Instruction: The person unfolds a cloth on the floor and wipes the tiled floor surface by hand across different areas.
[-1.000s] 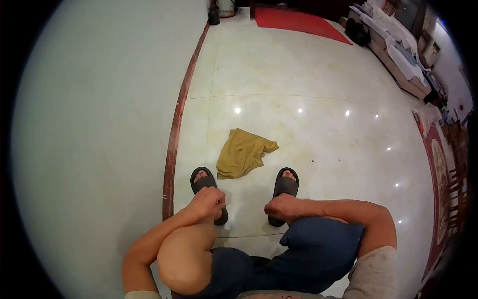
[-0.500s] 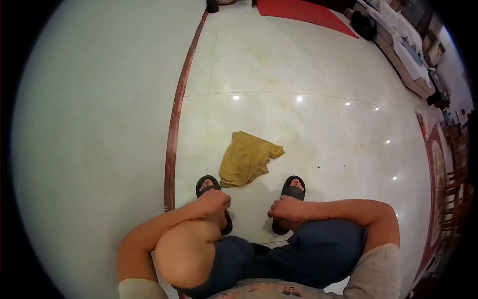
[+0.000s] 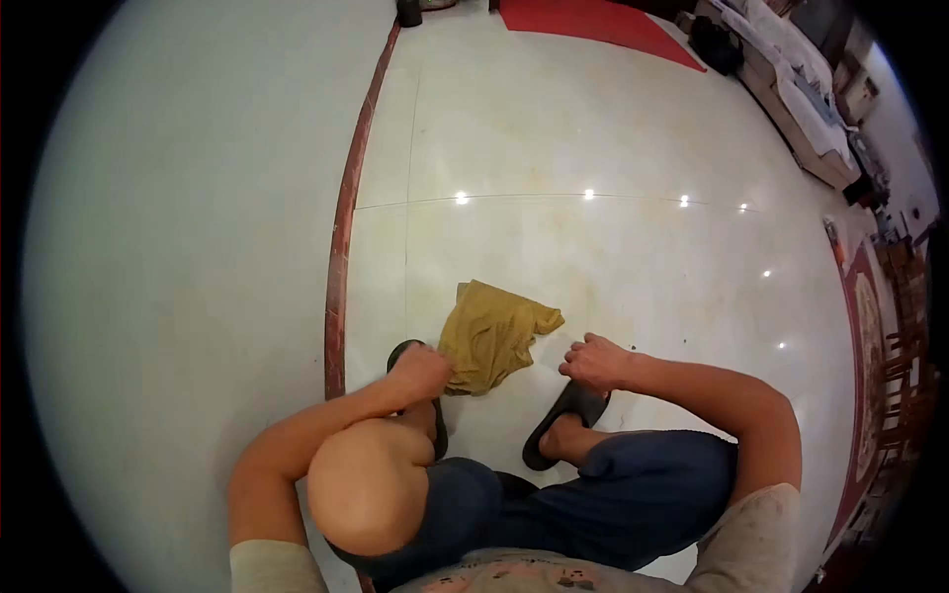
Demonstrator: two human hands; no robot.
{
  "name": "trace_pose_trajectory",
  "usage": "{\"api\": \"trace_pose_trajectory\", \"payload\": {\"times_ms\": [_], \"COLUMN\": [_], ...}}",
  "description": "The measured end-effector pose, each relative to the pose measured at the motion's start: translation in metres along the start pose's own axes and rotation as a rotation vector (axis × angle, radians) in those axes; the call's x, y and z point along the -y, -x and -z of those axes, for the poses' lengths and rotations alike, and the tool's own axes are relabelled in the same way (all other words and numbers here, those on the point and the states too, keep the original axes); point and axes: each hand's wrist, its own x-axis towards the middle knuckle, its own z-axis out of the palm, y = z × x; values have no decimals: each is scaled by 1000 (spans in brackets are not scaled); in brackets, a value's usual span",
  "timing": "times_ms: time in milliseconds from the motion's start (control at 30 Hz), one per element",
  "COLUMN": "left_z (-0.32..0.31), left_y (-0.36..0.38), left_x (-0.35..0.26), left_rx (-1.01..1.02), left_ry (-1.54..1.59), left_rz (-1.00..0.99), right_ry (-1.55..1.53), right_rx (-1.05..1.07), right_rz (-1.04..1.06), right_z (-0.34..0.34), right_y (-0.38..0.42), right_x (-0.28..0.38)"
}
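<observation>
A mustard-yellow cloth [image 3: 492, 334], creased and spread out like a garment, lies on the floor in front of my feet. My left hand [image 3: 420, 374] hovers over the left slipper, its fingertips at the cloth's left edge in this view. The fingers are curled and slightly blurred, largely hidden behind the back of the hand. To the right of the cloth, with bare floor between them, my right hand [image 3: 596, 363] is above the right slipper [image 3: 568, 423]. Its fingers are loosely bent and apart, with nothing in them.
Pale glossy tiles [image 3: 524, 247] make up the floor, crossed by a dark red strip [image 3: 343, 262] on the left. A red mat [image 3: 603, 30] lies at the far end. A sofa [image 3: 791, 89], a black bag [image 3: 716, 44] and wooden chairs [image 3: 900, 346] stand along the right.
Both hands have moved forward from near my knees, the left to the cloth's edge and the right outward beside it. My right foot has turned, and the cloth sits lower in view.
</observation>
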Motion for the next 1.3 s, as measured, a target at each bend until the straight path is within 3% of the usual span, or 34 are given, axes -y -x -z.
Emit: {"api": "trace_pose_trajectory", "payload": {"times_ms": [100,200,267,300,333,400,433,500,567,633,733,833,933,1033,1133,1300], "left_z": [-12,-54,-66,-67,-62,-80,-93,-124,-125,-110,-93,-96,-108,-93,-104,-91], "left_y": [-8,-32,-41,-47,-56,-67,-73,-84,-88,-83,-105,-121,-123,-111,-114,-111], "left_x": [2,32,52,60,63,61,63,59,58,60,60,58,55,52,61,76], "left_rx": [223,193,90,36,119,-86,-192,-213,-190,-117,209,186,-179,-79,71,31], "left_ry": [-60,9,-23,-40,-60,-148,-199,-219,-233,-242,-205,-26,-272,-241,-261,-191], "left_rz": [-39,-12,-37,-50,-52,-157,-207,-252,-255,-214,-128,-126,-257,-329,-301,-245], "right_ry": [73,50,-111,-153,-196,-201,-152,-46,-285,-523,-564,-502,-389,-412,-434,-457], "right_rx": [-58,-70,-258,-250,-244,-38,-127,-311,-361,-258,-163,-274,-435,-217,-158,-186], "right_rz": [68,51,-50,-116,-183,-333,-366,-437,-636,-866,-837,-937,-787,-735,-732,-723], "right_z": [1,-2,-15,-26,-36,-57,-64,-79,-109,-132,-140,-119,-102,-121,-104,-103], "right_y": [-56,-112,-141,-158,-175,-202,-200,-186,-170,-151,-143,-149,-138,-139,-147,-168], "right_x": [-21,-39,-44,-45,-47,-34,-25,0,17,37,37,35,42,55,58,48]}}
